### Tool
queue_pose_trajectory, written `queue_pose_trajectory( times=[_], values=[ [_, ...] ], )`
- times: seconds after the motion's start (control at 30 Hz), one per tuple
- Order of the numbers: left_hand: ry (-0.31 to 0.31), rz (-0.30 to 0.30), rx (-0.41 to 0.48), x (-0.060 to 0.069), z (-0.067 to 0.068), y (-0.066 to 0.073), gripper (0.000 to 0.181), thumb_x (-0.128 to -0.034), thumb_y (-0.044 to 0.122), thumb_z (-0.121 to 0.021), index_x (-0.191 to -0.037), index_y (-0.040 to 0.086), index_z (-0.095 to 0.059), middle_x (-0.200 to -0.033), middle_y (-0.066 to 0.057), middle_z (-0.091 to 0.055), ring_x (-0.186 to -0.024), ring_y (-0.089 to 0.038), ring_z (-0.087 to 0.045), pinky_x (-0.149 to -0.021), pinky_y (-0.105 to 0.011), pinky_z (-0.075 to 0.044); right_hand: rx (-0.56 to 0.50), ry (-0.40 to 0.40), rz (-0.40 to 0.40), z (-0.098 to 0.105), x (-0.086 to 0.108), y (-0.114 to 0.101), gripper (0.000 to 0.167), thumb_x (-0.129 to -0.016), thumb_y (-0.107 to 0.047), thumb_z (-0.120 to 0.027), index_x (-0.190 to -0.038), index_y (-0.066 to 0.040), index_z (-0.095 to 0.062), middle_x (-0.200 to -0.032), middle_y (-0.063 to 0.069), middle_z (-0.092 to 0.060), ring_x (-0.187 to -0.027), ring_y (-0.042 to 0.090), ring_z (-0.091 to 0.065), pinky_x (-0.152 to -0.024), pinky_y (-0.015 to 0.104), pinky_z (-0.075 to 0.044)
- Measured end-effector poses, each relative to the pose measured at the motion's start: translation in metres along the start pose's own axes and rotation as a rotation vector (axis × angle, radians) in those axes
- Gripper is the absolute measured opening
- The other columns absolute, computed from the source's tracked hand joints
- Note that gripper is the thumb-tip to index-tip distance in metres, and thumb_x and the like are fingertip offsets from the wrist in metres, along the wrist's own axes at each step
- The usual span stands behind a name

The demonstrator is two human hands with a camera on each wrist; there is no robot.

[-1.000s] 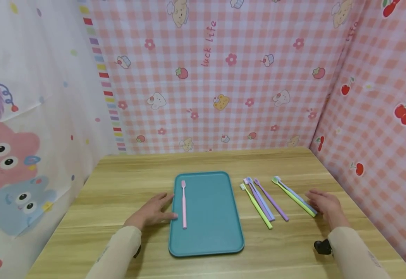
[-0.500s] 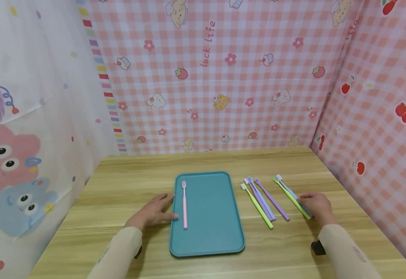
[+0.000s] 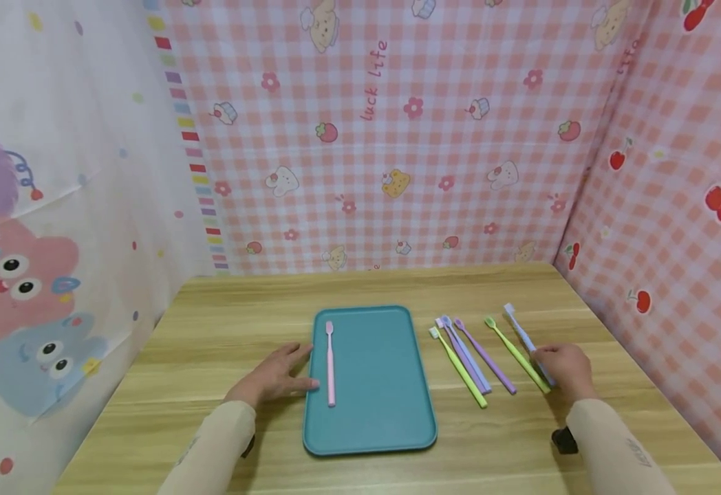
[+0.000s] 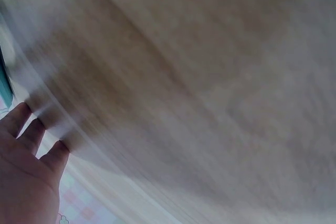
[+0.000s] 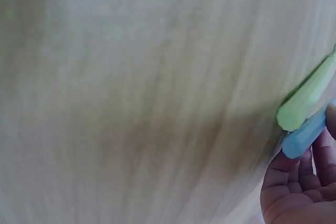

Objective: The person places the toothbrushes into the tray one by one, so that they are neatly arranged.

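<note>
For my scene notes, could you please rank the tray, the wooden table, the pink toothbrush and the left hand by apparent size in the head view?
From largest to smallest:
1. the wooden table, cut off by the frame
2. the tray
3. the left hand
4. the pink toothbrush

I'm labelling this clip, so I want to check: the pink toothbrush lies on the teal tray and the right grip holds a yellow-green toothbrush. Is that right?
Not quite: the right grip holds a light blue toothbrush; a yellow-green toothbrush lies beside it, as the right wrist view shows. The pink toothbrush does lie on the teal tray.
</note>
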State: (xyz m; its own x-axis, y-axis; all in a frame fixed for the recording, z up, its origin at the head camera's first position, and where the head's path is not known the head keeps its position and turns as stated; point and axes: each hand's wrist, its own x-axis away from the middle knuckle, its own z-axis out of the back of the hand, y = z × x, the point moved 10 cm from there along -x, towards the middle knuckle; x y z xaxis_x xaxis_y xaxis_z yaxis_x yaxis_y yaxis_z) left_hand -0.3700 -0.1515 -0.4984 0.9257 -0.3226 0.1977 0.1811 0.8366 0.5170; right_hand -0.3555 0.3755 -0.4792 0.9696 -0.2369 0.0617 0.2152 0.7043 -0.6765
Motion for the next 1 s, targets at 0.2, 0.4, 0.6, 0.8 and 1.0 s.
queue_pose_trajectory(
  times=[0.2,0.4,0.6,0.8,1.0],
  values=[
    [-0.001,-0.002,-0.002,-0.002,-0.001,0.0,0.087,-0.0868,0.053,-0.071,-0.157,0.019,-0.033,-0.161,-0.019,-0.022,-0.146,-0.044,-0.02,-0.115,-0.063,-0.02,-0.177,-0.029,-0.09,-0.001,-0.001,-0.001,0.048,-0.097,-0.027,-0.059,-0.123,0.012,-0.062,-0.121,0.03,-0.062,-0.105,0.038,-0.058,-0.08,0.04,-0.051],
    [-0.003,-0.007,-0.006,-0.002,-0.001,-0.001,0.087,-0.0871,0.053,-0.071,-0.157,0.018,-0.033,-0.161,-0.02,-0.023,-0.146,-0.044,-0.019,-0.115,-0.062,-0.02,-0.491,0.01,-0.142,-0.019,-0.012,-0.027,0.045,-0.093,-0.015,-0.068,-0.124,0.017,-0.059,-0.083,0.001,-0.067,-0.073,0.007,-0.058,-0.061,0.022,-0.051],
    [-0.006,-0.008,-0.002,0.0,0.0,0.0,0.086,-0.0875,0.052,-0.071,-0.157,0.017,-0.032,-0.161,-0.021,-0.022,-0.146,-0.045,-0.019,-0.115,-0.063,-0.019,-0.582,-0.023,-0.13,-0.05,-0.011,-0.069,0.045,-0.092,-0.009,-0.069,-0.127,0.016,-0.057,-0.073,-0.007,-0.063,-0.065,0.004,-0.057,-0.058,0.019,-0.05],
    [-0.009,-0.001,0.005,0.001,0.0,-0.001,0.087,-0.0874,0.052,-0.071,-0.157,0.017,-0.032,-0.161,-0.02,-0.022,-0.146,-0.045,-0.019,-0.115,-0.063,-0.02,-0.672,-0.072,-0.136,-0.087,-0.002,-0.107,0.042,-0.093,-0.007,-0.069,-0.127,0.014,-0.058,-0.084,0.002,-0.067,-0.071,0.008,-0.06,-0.061,0.02,-0.051],
    [-0.009,-0.001,0.005,0.001,0.0,0.0,0.087,-0.087,0.052,-0.072,-0.157,0.017,-0.033,-0.16,-0.02,-0.023,-0.145,-0.045,-0.02,-0.114,-0.063,-0.021,-0.719,-0.074,-0.133,-0.117,0.009,-0.135,0.036,-0.091,-0.005,-0.069,-0.121,0.013,-0.061,-0.087,0.004,-0.064,-0.068,0.007,-0.055,-0.058,0.02,-0.048]
  ],
)
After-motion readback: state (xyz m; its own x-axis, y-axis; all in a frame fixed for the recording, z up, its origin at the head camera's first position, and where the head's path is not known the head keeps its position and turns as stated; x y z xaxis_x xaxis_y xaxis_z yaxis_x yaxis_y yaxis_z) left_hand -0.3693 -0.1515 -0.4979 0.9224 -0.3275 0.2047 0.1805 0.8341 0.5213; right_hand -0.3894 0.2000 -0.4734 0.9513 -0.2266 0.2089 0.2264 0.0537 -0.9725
